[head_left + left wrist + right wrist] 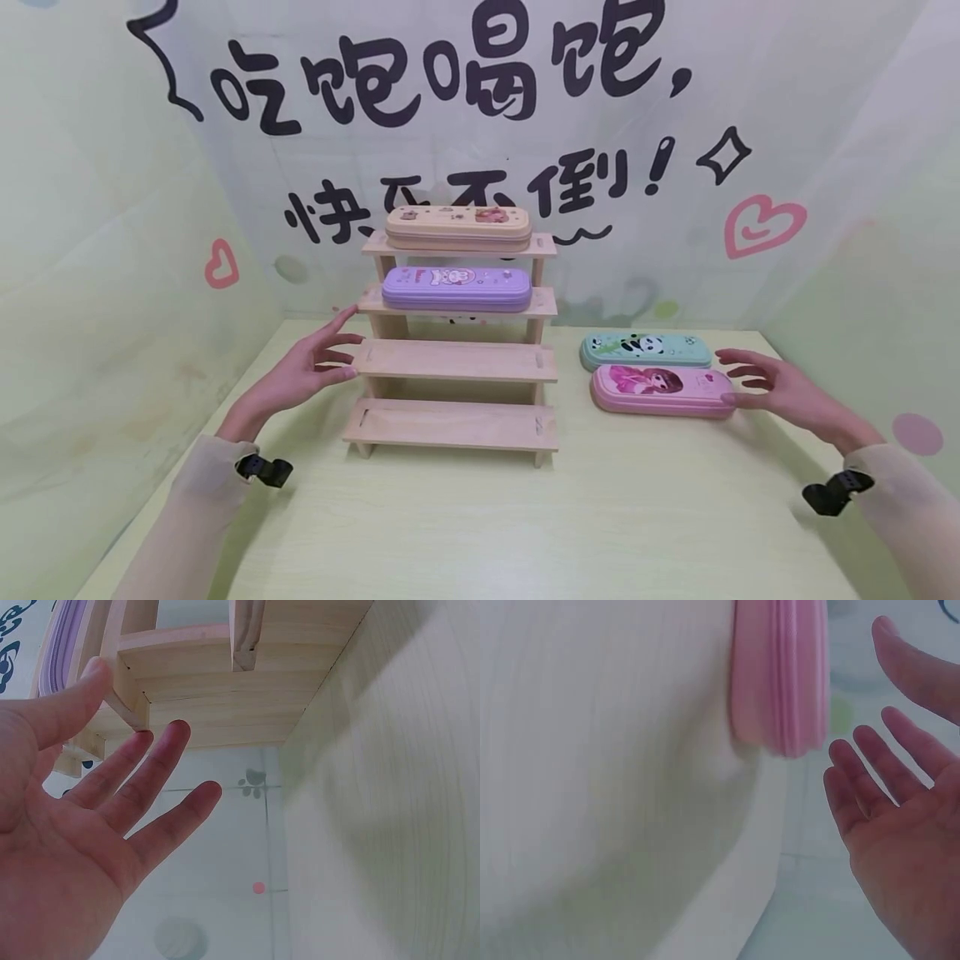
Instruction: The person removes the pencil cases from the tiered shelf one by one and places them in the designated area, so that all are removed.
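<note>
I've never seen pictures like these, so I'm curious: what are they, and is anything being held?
There's no robot, just a person's bare left hand and right hand. The big picture comes from a camera on the person's head, looking down. The other two come from wrist cameras, one for each hand. On the table stands a wooden rack like little stairs. A cream case sits on its top step and a purple case on the next one down. A green panda case and a pink case lie on the table to the right. The left hand is at the rack's side, and the right hand is by the pink case's end. Neither seems to grip anything.
</note>
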`<state>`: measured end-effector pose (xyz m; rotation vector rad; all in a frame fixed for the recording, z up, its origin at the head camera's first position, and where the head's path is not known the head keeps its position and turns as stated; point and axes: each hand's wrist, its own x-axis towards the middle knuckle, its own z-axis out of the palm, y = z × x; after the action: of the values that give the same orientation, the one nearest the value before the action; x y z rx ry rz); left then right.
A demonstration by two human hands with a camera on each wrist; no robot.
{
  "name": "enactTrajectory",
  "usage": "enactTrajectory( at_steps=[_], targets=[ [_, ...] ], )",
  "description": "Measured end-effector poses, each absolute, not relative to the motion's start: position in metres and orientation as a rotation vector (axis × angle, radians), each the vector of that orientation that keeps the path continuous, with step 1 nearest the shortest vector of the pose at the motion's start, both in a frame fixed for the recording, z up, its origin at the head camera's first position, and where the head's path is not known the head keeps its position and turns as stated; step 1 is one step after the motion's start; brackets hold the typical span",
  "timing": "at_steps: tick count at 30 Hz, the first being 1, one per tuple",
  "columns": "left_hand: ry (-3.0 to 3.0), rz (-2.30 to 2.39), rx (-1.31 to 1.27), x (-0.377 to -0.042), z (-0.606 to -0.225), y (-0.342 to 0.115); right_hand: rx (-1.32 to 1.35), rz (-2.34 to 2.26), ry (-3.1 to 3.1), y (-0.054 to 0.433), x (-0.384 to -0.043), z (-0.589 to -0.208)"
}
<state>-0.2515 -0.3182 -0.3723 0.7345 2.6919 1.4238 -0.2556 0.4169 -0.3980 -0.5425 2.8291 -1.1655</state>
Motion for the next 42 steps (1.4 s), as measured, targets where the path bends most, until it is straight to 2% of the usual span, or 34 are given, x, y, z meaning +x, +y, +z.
enactTrajectory(
  at_steps=[10, 42],
  targets=[
    [2.699, 1.415, 0.743, -0.251, -0.372, -0.319, -0.628, -1.138, 2.876, 0.372, -0.252, -0.369],
    [2.7, 1.423, 0.745, -0.25, -0.372, -0.319, -0.822, -1.284, 2.771, 0.196, -0.278, -0.31]
  ],
)
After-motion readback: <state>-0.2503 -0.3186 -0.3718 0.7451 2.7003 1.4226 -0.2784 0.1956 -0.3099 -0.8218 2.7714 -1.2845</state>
